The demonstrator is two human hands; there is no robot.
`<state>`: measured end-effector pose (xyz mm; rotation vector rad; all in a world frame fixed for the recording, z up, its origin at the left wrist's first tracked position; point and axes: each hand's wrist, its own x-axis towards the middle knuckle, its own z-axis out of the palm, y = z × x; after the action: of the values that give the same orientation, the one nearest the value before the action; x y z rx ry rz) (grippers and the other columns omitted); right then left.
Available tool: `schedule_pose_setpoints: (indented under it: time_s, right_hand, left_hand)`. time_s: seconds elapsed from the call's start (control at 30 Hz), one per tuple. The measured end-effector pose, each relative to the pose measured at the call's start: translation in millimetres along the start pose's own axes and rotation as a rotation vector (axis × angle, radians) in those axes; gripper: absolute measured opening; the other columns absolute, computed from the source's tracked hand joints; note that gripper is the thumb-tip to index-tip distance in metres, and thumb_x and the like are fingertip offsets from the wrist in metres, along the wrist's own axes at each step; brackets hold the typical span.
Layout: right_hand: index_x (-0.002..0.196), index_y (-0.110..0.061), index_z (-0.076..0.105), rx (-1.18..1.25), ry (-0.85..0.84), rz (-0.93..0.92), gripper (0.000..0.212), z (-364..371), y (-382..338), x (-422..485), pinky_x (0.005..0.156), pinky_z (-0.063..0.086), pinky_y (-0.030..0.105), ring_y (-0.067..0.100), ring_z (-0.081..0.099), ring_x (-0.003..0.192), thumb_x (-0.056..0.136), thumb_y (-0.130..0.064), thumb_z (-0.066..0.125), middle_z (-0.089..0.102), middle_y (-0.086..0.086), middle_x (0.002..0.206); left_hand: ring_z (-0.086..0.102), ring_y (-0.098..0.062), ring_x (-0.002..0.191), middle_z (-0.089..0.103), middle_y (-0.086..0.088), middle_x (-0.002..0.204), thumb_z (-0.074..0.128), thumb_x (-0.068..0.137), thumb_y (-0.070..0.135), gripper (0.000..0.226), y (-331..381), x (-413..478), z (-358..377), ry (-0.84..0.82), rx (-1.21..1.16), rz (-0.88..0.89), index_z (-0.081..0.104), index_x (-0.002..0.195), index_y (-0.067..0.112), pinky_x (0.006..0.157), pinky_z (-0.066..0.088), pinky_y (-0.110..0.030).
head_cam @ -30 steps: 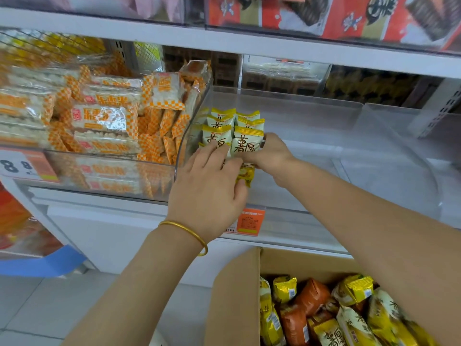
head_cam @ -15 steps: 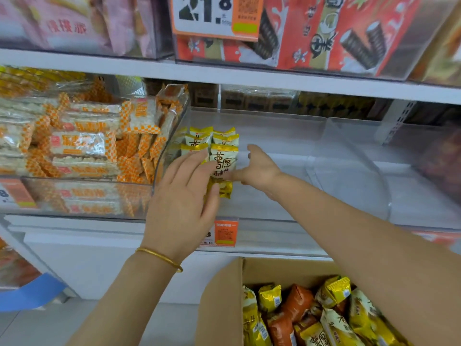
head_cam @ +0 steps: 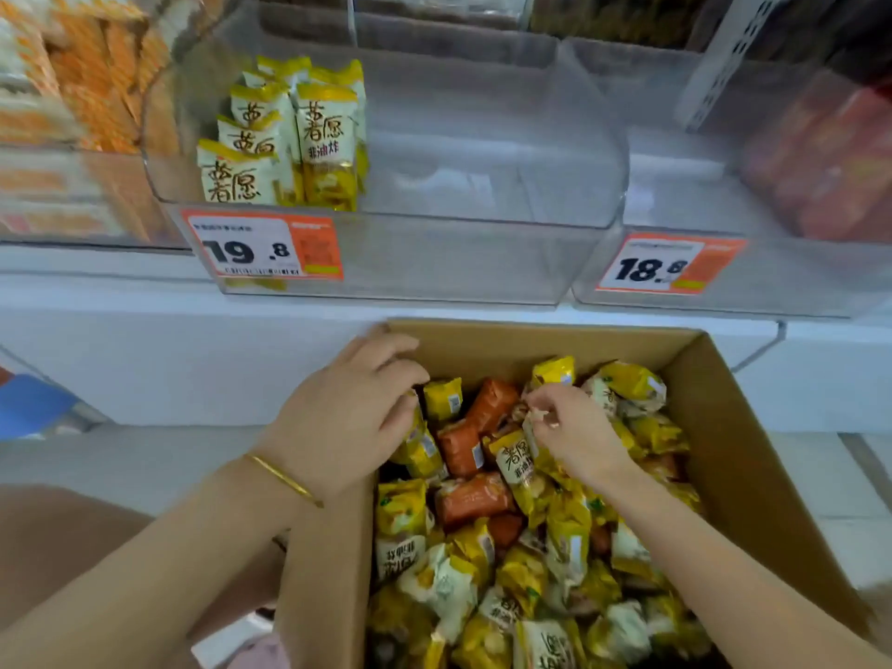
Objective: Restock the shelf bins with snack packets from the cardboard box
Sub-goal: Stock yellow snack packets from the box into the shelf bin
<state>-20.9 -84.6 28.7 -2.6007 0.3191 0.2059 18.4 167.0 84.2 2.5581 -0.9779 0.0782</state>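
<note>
1. Pinched at right hand [head_cam: 574,434] fingertips: yellow packet [head_cam: 517,463], long axis roughly 12-6, inside cardboard box [head_cam: 724,427].
2. Left hand [head_cam: 345,412] curled over packets [head_cam: 421,449] at box's 10 o'clock corner (cannot tell if gripping).
3. Free shelf bin [head_cam: 482,152] space at 12 o'clock from right hand; likely nearer than left.

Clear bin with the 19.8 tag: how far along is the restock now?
Done: a small row of yellow packets stands at the left end of the clear bin. In hand: both hands are in the cardboard box; the right hand pinches a yellow packet, the left hand has an unclear grip. Left: most of the bin is bare, and the box is heaped with packets.
</note>
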Motion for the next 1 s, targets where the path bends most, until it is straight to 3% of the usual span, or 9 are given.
schedule_pose_setpoints:
  time_s: [0.17, 0.3, 0.4, 0.47, 0.53, 0.63, 0.77, 0.87, 1.0]
  right_hand:
    - [0.134, -0.014, 0.039, -0.37, -0.054, 0.206, 0.052, 33.8, 34.3, -13.0, 0.092, 0.045, 0.043, 0.034, 0.049, 0.121, 0.096, -0.049, 0.045, 0.05, 0.013, 0.13]
    - [0.135, -0.013, 0.033, -0.461, -0.078, 0.245, 0.053, 40.5, 38.2, -18.5, 0.09, 0.045, 0.042, 0.032, 0.052, 0.118, 0.096, -0.047, 0.045, 0.057, 0.011, 0.125]
    - [0.132, -0.012, 0.037, -0.211, 0.042, 0.147, 0.051, 25.3, 31.2, -19.9, 0.087, 0.047, 0.037, 0.029, 0.055, 0.112, 0.092, -0.036, 0.057, 0.062, 0.007, 0.115]
    - [0.136, -0.011, 0.037, 0.097, 0.089, 0.086, 0.058, 13.2, 15.5, -23.9, 0.08, 0.044, 0.026, 0.022, 0.057, 0.108, 0.09, -0.031, 0.064, 0.058, 0.002, 0.116]
    - [0.142, -0.014, 0.034, 0.269, 0.146, -0.005, 0.068, 6.6, -7.4, -31.8, 0.083, 0.042, 0.022, 0.016, 0.054, 0.11, 0.086, -0.031, 0.07, 0.054, -0.001, 0.121]
    - [0.142, -0.021, 0.035, 0.271, 0.171, -0.189, 0.073, 7.8, -34.4, -46.1, 0.096, 0.04, 0.021, 0.009, 0.046, 0.118, 0.081, -0.034, 0.073, 0.051, -0.007, 0.127]
    - [0.135, -0.023, 0.044, 0.482, 0.085, -0.104, 0.048, -3.1, -34.7, -37.7, 0.09, 0.045, 0.016, -0.002, 0.053, 0.105, 0.091, -0.035, 0.059, 0.055, -0.016, 0.113]
    - [0.139, -0.017, 0.043, 0.159, 0.263, 0.019, 0.043, -2.1, 2.7, -1.9, 0.094, 0.041, 0.03, 0.024, 0.049, 0.116, 0.097, -0.024, 0.051, 0.051, 0.006, 0.124]
    - [0.15, -0.027, 0.017, -0.289, 0.022, 0.181, 0.058, 20.8, 35.1, 28.5, 0.095, 0.043, 0.048, 0.042, 0.036, 0.127, 0.099, -0.039, 0.042, 0.027, 0.02, 0.143]
  left_hand:
    - [0.056, -0.031, 0.112, 0.056, -0.01, 0.128, 0.034, 0.085, 0.034, 0.045, 7.2, 6.6, 19.3, -0.076, 0.008, 0.006, 0.07, 0.103, 0.013, 0.092, 0.046, -0.041]
    - [0.057, -0.023, 0.11, 0.054, -0.003, 0.129, 0.037, 0.088, 0.033, 0.042, 12.4, 16.2, 28.0, -0.081, -0.039, -0.019, 0.068, 0.11, 0.016, 0.093, 0.047, -0.04]
    - [0.048, -0.013, 0.117, 0.045, 0.007, 0.133, 0.046, 0.096, 0.027, 0.033, 20.8, 21.6, 36.5, -0.213, -0.156, -0.16, 0.054, 0.128, 0.023, 0.097, 0.042, -0.029]
    - [0.051, -0.014, 0.115, 0.046, 0.002, 0.134, 0.047, 0.096, 0.035, 0.049, 27.8, 27.5, 45.2, -0.337, -0.254, -0.296, 0.036, 0.142, 0.021, 0.097, 0.044, -0.031]
    - [0.06, -0.017, 0.103, 0.053, -0.001, 0.124, 0.048, 0.093, 0.047, 0.069, 32.6, 34.5, 53.5, -0.408, -0.575, -0.541, 0.017, 0.148, 0.02, 0.092, 0.05, -0.034]
    - [0.063, -0.019, 0.101, 0.059, -0.006, 0.113, 0.068, 0.083, 0.042, 0.071, 33.8, 43.0, 60.7, -0.293, -1.075, -0.794, 0.029, 0.138, 0.017, 0.088, 0.055, -0.041]
    - [0.064, -0.021, 0.1, 0.063, -0.004, 0.112, 0.081, 0.069, 0.018, 0.07, 23.7, 50.1, 60.1, -0.185, -1.134, -0.892, 0.039, 0.124, 0.018, 0.087, 0.054, -0.046]
    - [0.064, -0.025, 0.101, 0.062, -0.009, 0.116, 0.075, 0.073, -0.001, 0.066, 22.4, 50.4, 57.7, -0.202, -1.236, -0.928, 0.035, 0.123, 0.018, 0.084, 0.055, -0.047]
    - [0.064, -0.027, 0.103, 0.063, -0.012, 0.118, 0.07, 0.073, -0.009, 0.069, 22.0, 46.0, 55.2, -0.239, -1.266, -0.895, 0.039, 0.132, 0.011, 0.083, 0.055, -0.046]
